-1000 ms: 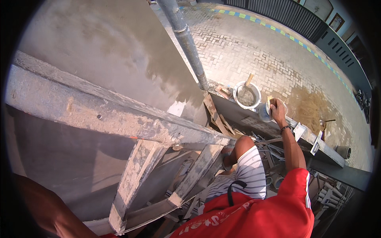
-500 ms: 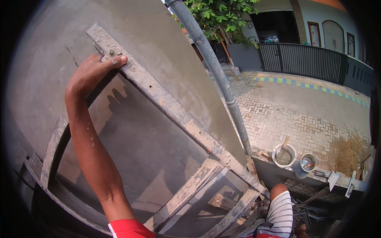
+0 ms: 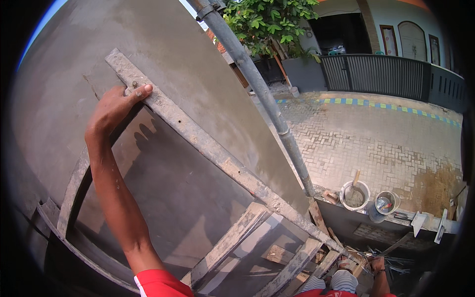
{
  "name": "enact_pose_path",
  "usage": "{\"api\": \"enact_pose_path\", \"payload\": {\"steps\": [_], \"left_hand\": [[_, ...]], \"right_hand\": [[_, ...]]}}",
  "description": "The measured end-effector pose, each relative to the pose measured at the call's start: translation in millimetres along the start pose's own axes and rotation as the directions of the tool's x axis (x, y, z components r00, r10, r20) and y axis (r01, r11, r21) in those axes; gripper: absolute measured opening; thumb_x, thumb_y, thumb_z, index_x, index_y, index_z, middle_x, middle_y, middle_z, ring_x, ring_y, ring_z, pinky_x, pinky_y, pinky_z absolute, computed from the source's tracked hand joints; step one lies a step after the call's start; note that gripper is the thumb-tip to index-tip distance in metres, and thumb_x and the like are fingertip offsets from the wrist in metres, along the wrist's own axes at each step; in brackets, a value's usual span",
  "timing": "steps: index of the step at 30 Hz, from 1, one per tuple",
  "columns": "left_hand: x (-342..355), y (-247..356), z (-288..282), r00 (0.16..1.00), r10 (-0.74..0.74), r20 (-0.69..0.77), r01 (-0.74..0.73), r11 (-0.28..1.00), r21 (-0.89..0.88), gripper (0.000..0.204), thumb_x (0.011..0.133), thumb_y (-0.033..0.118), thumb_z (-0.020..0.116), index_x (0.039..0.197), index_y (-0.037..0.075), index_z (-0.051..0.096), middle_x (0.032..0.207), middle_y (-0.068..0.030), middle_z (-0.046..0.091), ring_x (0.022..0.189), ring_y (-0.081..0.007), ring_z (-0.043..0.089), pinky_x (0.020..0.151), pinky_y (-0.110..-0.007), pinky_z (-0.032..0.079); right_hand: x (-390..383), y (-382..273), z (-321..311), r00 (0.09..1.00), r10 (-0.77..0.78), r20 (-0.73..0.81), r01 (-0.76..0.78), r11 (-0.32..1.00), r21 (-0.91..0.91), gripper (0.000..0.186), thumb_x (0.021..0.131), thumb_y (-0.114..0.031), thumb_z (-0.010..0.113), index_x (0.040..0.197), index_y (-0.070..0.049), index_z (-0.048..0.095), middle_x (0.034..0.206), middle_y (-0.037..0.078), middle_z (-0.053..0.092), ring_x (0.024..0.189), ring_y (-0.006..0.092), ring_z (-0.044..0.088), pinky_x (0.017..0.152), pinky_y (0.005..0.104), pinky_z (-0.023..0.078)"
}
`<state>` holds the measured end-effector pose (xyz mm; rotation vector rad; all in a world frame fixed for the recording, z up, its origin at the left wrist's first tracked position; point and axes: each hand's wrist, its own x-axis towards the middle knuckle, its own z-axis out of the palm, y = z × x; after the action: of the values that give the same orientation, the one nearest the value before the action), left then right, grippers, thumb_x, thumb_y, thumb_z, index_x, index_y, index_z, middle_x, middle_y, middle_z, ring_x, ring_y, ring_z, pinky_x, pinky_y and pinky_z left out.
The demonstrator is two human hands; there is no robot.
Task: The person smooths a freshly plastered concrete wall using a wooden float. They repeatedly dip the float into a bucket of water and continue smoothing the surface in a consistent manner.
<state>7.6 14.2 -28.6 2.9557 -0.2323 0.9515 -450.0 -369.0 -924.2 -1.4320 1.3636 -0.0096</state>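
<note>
A cement-caked wooden ladder (image 3: 208,147) leans along the plastered wall, its long rail slanting from upper left to lower right. My left hand (image 3: 113,110) is closed round the ladder's upper end, where a rung joins the rail; the thumb lies over the rail beside a protruding bolt. Below, wide rungs (image 3: 230,242) cross toward my body. At lower right, my right hand (image 3: 378,263), with a band at the wrist, is beside the rail's lower end. Its fingers are too small and shaded to tell whether they hold anything.
A grey pipe (image 3: 267,101) rises beside the plastered wall (image 3: 217,74). On the low wall stand a white bucket (image 3: 363,202) of mortar with a wooden-handled tool and a smaller bucket (image 3: 380,214), with trowels (image 3: 418,222) nearby. Wood scraps lie by my feet; paved street lies beyond.
The ladder's upper end and my left hand sit slightly lower in view. My raised knee has dropped, and my right hand has come up into view by the rail's lower end.
</note>
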Motion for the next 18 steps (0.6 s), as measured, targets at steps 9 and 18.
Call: {"api": "enact_pose_path", "payload": {"steps": [9,18], "left_hand": [[-12.3,24.8,-2.6,0.997,0.069,-0.036,-0.064,0.992,0.112,0.087,0.083,0.075,0.061,0.095,-0.011,0.066,0.085,-0.0252,0.068,0.083,-0.0319,0.067,0.079,-0.046,0.051],[-41.3,-6.0,38.2,0.869,0.319,-0.379,-0.083,0.848,0.524,0.07,0.093,0.058,0.064,0.119,-0.007,0.064,0.118,-0.0251,0.066,0.116,-0.0385,0.061,0.1,-0.046,0.046]], "right_hand": [[19.8,53.2,1.1,0.998,-0.016,0.066,0.026,0.987,-0.159,0.018,0.086,-0.006,0.057,0.092,0.0,0.073,0.083,0.017,0.072,0.078,0.0261,0.071,0.063,0.0441,0.053],[145.3,22.6,19.4,0.881,-0.296,0.37,0.459,0.724,-0.515,0.022,0.083,-0.012,0.06,0.095,0.0,0.073,0.091,0.022,0.073,0.095,0.0296,0.072,0.079,0.0434,0.056]]}}
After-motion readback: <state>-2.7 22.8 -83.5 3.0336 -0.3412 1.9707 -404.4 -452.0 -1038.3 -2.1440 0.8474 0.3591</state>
